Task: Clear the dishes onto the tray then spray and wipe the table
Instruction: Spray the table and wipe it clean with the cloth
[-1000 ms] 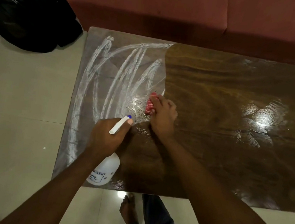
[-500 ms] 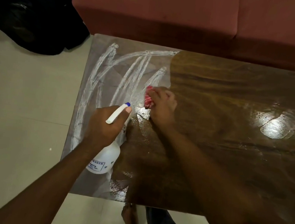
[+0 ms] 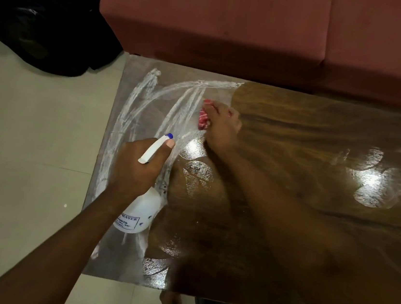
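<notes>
Head view: spraying and wiping the worktop

Head camera shows the left hand point(image 3: 139, 167) clenched round a white plastic spray bottle point(image 3: 140, 214), its label partly reading "PRAYER", above the glossy wooden worktop point(image 3: 288, 213). White streaks point(image 3: 149, 90) smear its left end. The right hand's point(image 3: 222, 126) grip presses a bunched red cloth point(image 3: 203, 121) there.

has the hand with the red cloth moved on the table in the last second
Yes. The right hand with the cloth has slid away from the near edge of the table, up toward the sofa.
</notes>
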